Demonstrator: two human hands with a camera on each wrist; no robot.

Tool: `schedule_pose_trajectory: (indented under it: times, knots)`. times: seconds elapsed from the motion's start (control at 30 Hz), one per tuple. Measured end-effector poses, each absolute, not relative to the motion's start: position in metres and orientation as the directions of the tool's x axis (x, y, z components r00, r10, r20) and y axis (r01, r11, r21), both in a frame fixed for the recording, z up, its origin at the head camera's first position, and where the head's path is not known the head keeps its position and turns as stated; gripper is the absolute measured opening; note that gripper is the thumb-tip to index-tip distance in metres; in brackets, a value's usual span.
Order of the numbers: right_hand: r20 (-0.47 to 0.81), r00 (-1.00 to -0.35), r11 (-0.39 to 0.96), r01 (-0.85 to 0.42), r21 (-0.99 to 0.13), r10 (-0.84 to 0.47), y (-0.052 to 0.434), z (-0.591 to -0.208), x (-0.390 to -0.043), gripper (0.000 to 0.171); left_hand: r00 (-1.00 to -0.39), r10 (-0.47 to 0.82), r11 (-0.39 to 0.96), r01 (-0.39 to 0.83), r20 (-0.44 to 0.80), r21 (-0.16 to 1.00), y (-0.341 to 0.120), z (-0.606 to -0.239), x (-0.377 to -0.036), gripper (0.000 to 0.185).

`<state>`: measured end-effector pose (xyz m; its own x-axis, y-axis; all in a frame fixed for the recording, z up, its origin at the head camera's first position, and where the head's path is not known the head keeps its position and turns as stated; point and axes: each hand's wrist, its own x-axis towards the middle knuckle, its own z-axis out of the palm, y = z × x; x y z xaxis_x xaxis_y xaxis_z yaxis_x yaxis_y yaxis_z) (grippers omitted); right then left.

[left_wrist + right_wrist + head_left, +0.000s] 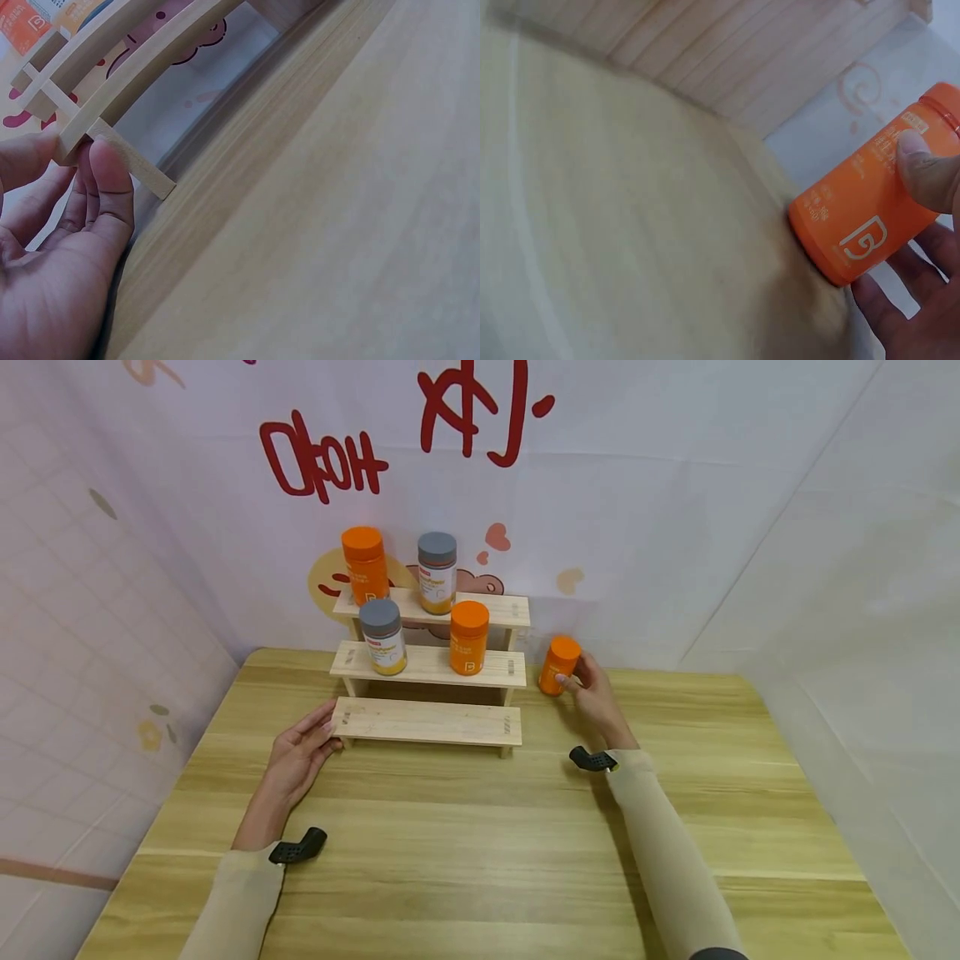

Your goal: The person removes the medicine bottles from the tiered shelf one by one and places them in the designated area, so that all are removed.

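Observation:
A three-step wooden rack (pixel 427 722) stands at the back of the table. An orange bottle (pixel 364 565) and a grey-capped bottle (pixel 437 573) are on its top step; another grey-capped bottle (pixel 382 637) and an orange bottle (pixel 468 637) are on the middle step. My left hand (pixel 303 752) rests with straight fingers against the left end of the lowest step (pixel 112 146). To the right of the rack, my right hand (pixel 592 689) grips a tilted orange bottle (pixel 558 666) (pixel 870 199), its base on the table, thumb (pixel 926 169) on its side.
The wooden table (pixel 487 843) stands in a corner of white sheeting, with a printed backdrop behind the rack. A pink tiled wall runs along the left side. The table's right edge lies beyond my right forearm.

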<state>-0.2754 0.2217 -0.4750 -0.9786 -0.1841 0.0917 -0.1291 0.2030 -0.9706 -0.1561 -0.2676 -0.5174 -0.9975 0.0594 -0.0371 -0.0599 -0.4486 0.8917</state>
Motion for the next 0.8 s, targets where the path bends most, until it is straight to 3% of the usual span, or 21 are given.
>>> schedule_pose_trajectory:
  times: [0.53, 0.8]
  knots:
    - [0.095, -0.978, 0.27, -0.144, -0.952, -0.185, 0.231, -0.488, -0.277, 0.062, -0.997, 0.07, -0.465, -0.058, -0.029, 0.883, -0.267, -0.516, -0.155, 0.059]
    - [0.137, -0.981, 0.274, -0.17, -0.947, -0.136, 0.226, -0.447, -0.258, 0.066, -0.997, 0.068, -0.448, -0.072, -0.046, 0.891, -0.268, -0.515, -0.154, 0.06]
